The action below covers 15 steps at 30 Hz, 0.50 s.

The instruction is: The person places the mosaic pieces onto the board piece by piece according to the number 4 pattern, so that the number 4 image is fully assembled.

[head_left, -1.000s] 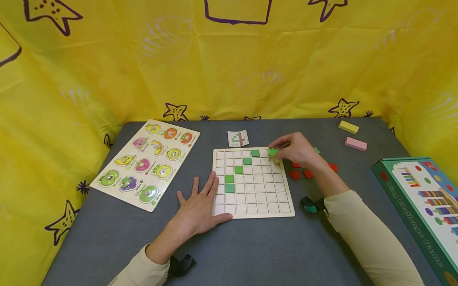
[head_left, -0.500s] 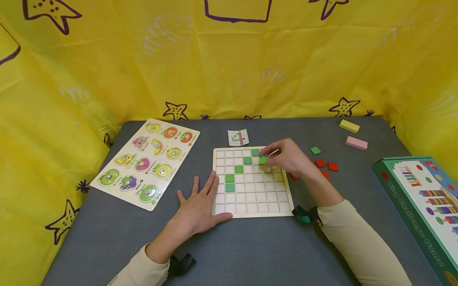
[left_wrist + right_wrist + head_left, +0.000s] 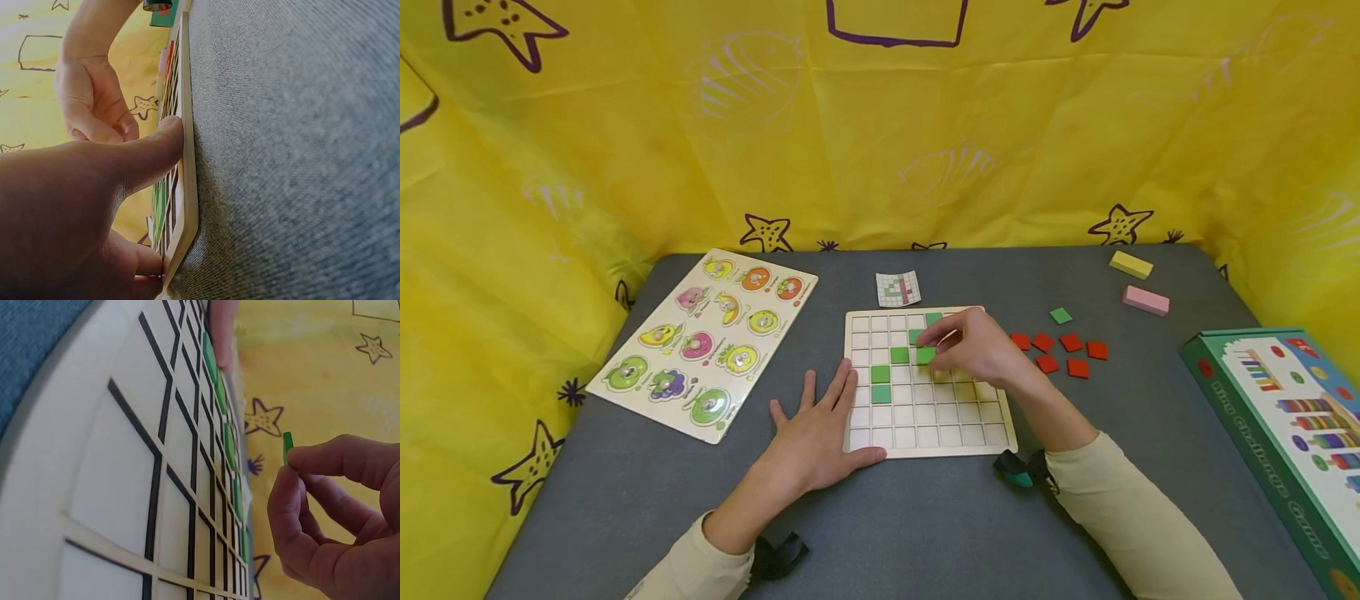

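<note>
A square wooden grid board (image 3: pixel 925 415) lies on the dark table, with several green tiles (image 3: pixel 880 374) set in a stepped diagonal in its cells. Over the board, my right hand (image 3: pixel 976 348) pinches a green square tile (image 3: pixel 288 447) between thumb and fingertips; the right wrist view shows it raised above the cells. My left hand (image 3: pixel 811 442) lies with fingers spread at the board's left edge. In the left wrist view its thumb (image 3: pixel 164 140) rests on the near rim and its other fingers are at the side.
Right of the board lie several red tiles (image 3: pixel 1071 342) and one green tile (image 3: pixel 1061 316). A small pattern card (image 3: pixel 898 289) sits behind the board. A fruit puzzle board (image 3: pixel 703 346) is at left; yellow (image 3: pixel 1131 265) and pink blocks (image 3: pixel 1146 300) and a game box (image 3: pixel 1277 442) are at right.
My right hand has carried the green tile leftward and nearer to me, from the board's far right corner toward the middle of the grid. My left hand has stayed in place.
</note>
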Motion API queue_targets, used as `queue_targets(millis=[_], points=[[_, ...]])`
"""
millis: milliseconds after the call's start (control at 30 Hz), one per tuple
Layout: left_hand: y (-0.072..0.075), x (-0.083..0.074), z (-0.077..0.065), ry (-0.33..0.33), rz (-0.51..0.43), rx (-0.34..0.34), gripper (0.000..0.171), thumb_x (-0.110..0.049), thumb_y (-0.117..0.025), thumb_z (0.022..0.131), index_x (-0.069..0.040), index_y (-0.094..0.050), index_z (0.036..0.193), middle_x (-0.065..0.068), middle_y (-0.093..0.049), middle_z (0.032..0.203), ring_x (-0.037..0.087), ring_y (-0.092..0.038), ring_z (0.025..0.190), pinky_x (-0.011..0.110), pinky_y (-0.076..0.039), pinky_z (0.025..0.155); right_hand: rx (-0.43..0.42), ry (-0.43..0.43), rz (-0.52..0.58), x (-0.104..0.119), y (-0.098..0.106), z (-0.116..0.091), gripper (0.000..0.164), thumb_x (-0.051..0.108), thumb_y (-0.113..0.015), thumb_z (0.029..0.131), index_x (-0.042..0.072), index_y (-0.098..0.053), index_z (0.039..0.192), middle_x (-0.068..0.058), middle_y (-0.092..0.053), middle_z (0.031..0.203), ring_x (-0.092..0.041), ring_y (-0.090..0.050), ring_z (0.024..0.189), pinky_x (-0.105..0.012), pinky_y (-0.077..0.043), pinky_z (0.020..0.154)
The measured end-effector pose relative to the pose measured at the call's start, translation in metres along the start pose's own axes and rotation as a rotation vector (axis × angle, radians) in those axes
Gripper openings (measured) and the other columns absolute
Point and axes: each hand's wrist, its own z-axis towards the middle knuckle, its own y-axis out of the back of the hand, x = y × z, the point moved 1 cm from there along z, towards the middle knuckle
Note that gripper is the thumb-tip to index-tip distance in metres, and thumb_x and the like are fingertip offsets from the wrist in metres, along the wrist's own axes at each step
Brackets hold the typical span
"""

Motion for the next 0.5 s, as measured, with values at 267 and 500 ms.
queue_targets(millis=[267,500], points=[[0.000,0.001,-0.001,0.006,-0.006,0.002,0.114,-0.073,-0.069,0.086,-0.017,-0.016,0.169,-0.002,-0.002,0.177,0.050,-0.006,0.159,0.091,-0.012,0.105,0.002,-0.023,-0.035,0.006,-0.012,-0.003,0.029,-0.003,-0.081,0.080,0.011,-0.083,0.105,-0.008,-0.073,0.103,-0.024,-0.066,0.091,-0.032,-0.055,0.072],[0.001,0.001,0.000,-0.005,-0.010,-0.003,0.114,-0.073,-0.070,0.086,-0.016,-0.016,0.169,-0.001,-0.002,0.177,0.051,-0.007,0.159,0.092,-0.012,0.104,0.039,-0.005,-0.049,0.006,-0.019,-0.004,0.027,-0.001,-0.083,0.080,0.009,-0.083,0.104,-0.008,-0.075,0.100,-0.021,-0.066,0.086,-0.030,-0.054,0.072]])
